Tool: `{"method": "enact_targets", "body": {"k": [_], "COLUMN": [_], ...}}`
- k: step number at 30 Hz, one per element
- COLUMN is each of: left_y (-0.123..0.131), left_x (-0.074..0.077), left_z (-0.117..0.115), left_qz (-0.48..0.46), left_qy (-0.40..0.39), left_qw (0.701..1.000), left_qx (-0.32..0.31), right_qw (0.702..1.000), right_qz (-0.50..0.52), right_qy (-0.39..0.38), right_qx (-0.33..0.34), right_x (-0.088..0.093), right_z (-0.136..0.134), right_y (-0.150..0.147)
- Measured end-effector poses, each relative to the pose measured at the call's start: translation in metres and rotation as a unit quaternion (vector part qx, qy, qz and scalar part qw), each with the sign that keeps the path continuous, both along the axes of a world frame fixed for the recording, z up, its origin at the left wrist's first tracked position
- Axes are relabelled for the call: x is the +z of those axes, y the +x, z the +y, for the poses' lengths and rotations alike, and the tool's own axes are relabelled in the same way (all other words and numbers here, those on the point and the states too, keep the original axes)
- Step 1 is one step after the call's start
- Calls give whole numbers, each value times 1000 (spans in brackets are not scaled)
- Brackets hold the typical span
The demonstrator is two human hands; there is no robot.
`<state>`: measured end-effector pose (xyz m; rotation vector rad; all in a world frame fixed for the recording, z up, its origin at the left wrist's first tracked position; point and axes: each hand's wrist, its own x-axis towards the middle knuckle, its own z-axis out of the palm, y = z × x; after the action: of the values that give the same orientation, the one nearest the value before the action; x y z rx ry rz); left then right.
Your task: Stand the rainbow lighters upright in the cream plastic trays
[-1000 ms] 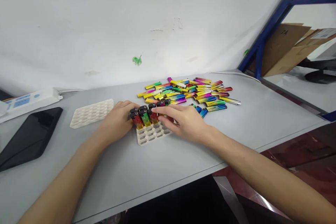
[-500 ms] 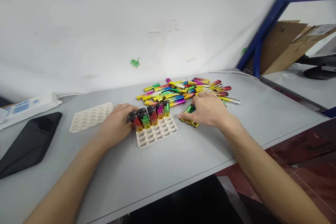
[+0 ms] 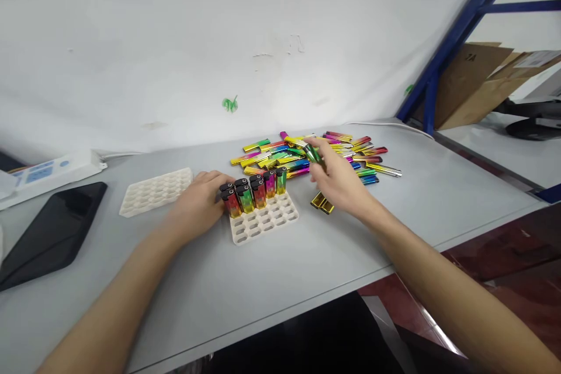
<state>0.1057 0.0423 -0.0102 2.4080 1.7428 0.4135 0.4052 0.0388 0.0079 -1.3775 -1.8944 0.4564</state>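
Observation:
My left hand (image 3: 202,197) rests on the grey table, fingers curled against the left side of a white honeycomb tray (image 3: 267,221). Several rainbow-coloured lighters (image 3: 254,191) stand upright in the tray's back rows. My right hand (image 3: 339,176) is raised just above the table, pinching a green lighter (image 3: 312,153) between its fingertips. Two gold-ended lighters (image 3: 322,203) lie on the table right under that hand. Behind it spreads a loose pile of lighters (image 3: 315,152).
A second white honeycomb tray (image 3: 156,190) lies to the left. A black phone (image 3: 50,234) and a white device (image 3: 48,170) sit at the far left. The table edge (image 3: 307,310) runs near me. A blue rack post (image 3: 456,41) and cardboard boxes (image 3: 486,79) stand right.
My right hand left the tray, reached right to the pile, and has now lifted a green lighter off the table. My left hand has stayed by the tray.

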Motion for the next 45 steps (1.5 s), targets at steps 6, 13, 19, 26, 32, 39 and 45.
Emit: {"method": "enact_targets", "body": {"k": [6,13,19,26,32,39,45], "left_y": [1,2,1,2,0,1,1], "left_x": [0,1,0,1,-1,1,1], "left_z": [1,0,0,0,0,0,0], "left_qz": [8,6,8,5,-2,-2,-4], "left_qy": [3,1,-3,-5,1,-8,-6], "left_qw": [1000,1000,1000,1000,1000,1000,1000], "left_qx": [-5,-3,-4,-6,-9,-8,-11], "right_qw": [998,991,938,904,898,904,921], "right_qz": [10,136,320,385,400,383,370], "right_qy": [19,0,-130,-186,-182,-187,-116], "right_qx": [-55,13,-4,14,1,11,48], "right_x": [0,4,3,8,8,6,-1], "right_z": [4,-3,2,2,3,2,4], "right_y": [0,-4,-3,-7,-8,-6,-6]}}
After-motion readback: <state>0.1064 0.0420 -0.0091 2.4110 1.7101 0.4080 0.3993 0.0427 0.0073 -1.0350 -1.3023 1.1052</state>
